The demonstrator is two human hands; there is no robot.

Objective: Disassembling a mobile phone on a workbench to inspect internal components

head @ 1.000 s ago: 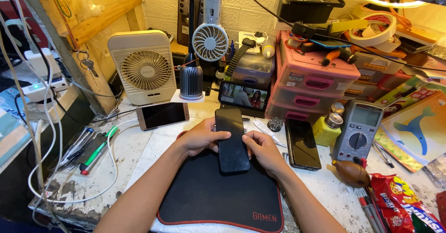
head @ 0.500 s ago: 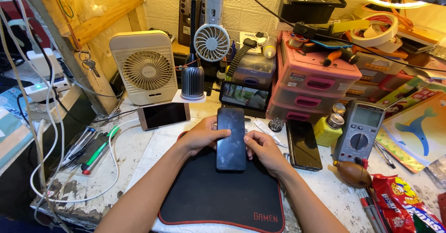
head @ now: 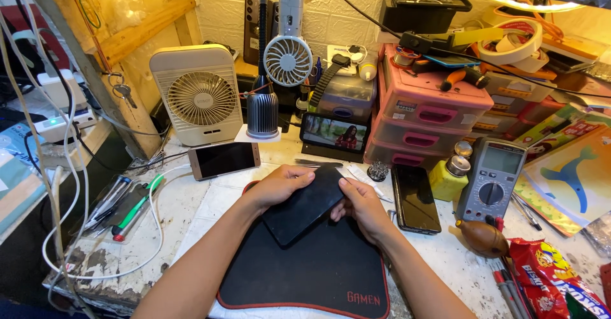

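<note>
A black smartphone (head: 305, 207) lies tilted over the top edge of a black mat with a red rim (head: 305, 274). My left hand (head: 277, 185) grips its upper left edge. My right hand (head: 363, 207) holds its right side, fingers curled under the edge. Both hands hold the phone together, just above the mat.
A second black phone (head: 415, 198) lies right of my hands, and a rose-gold phone (head: 224, 160) left of them. A multimeter (head: 491, 179), yellow bottle (head: 447, 177), pink drawers (head: 433, 112), white fan (head: 198, 96), small fan (head: 287, 60), pens (head: 130, 205) and snack bag (head: 547, 281) crowd the bench.
The phone has turned from upright and lengthwise to a diagonal tilt, its top now pointing right. Both hands shifted with it and came lower over the mat.
</note>
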